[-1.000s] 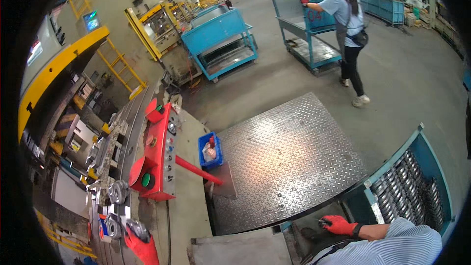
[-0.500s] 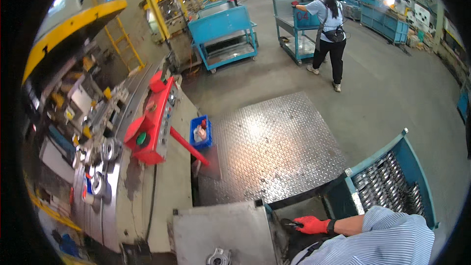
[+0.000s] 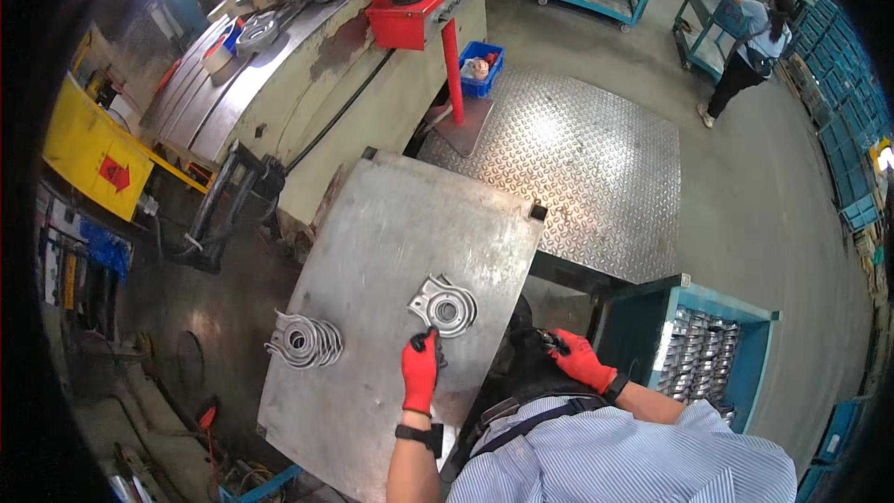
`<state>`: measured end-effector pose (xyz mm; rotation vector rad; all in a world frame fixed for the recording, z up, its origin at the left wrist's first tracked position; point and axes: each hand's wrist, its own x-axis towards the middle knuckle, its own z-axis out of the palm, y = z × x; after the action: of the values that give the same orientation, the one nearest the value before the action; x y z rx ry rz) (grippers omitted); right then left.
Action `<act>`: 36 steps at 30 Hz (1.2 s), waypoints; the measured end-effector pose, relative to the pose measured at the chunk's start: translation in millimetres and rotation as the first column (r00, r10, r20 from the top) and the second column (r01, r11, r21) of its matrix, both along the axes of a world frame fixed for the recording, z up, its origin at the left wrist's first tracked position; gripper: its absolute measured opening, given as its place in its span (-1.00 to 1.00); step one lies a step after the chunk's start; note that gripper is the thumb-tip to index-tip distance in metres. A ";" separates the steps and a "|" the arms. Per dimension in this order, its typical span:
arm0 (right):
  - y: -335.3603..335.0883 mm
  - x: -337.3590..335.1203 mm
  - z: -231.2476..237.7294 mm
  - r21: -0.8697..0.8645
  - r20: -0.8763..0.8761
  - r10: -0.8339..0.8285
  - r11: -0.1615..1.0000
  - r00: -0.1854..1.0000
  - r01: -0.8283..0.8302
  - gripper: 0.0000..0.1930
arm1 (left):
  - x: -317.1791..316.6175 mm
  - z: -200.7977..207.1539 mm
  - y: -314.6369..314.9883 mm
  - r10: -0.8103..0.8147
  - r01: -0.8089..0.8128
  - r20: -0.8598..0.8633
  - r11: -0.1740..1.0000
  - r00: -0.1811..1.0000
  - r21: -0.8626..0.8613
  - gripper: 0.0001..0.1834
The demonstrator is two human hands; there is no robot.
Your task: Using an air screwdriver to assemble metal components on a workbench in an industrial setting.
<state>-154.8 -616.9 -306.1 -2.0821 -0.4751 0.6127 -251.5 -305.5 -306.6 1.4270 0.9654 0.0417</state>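
My left hand, in a red glove with dark fingertips, reaches over a grey metal table. Its fingers are pinched at the near edge of a small stack of stamped metal ring parts. Just how they grip the edge is partly hidden. To the left, a fanned row of similar ring parts lies on the same table. My right hand, also red-gloved, is beside the table's right edge, close to my body. Its fingers are curled around something dark and shiny that I cannot make out.
A teal bin full of metal parts stands at my right. Ahead lie a diamond-plate platform, a red control stand and a blue basket. A machine bed is at left; a person handles a teal cart.
My view has swung down and left onto the table. My left hand has come into view at the ring parts. My right hand stays near my body, fingers curled.
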 end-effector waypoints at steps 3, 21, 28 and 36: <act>6.4 -23.3 12.9 0.036 0.026 -0.030 0.999 0.999 0.029 -0.61 | 9.2 -30.1 21.2 -0.098 0.114 -0.073 0.963 0.992 0.243 -0.62; 42.7 -33.3 16.5 0.000 0.122 0.249 0.968 0.961 -0.251 -0.59 | -74.1 18.8 -19.1 0.177 -0.119 0.133 0.924 0.975 -0.363 -0.75; 69.2 -41.4 -9.9 -0.111 0.181 0.501 0.865 0.846 -0.489 -0.58 | -98.9 5.2 -42.8 0.120 -0.088 0.050 0.902 0.991 -0.422 -0.71; 65.0 -48.9 -26.6 -0.170 0.196 0.481 0.875 0.855 -0.454 -0.58 | -95.1 -52.8 -42.8 0.151 -0.124 0.060 0.937 0.987 -0.327 -0.77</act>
<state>-203.7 -551.9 -332.7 -2.1704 -1.1327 0.6888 -346.6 -348.3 -359.4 1.0476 0.9527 0.0453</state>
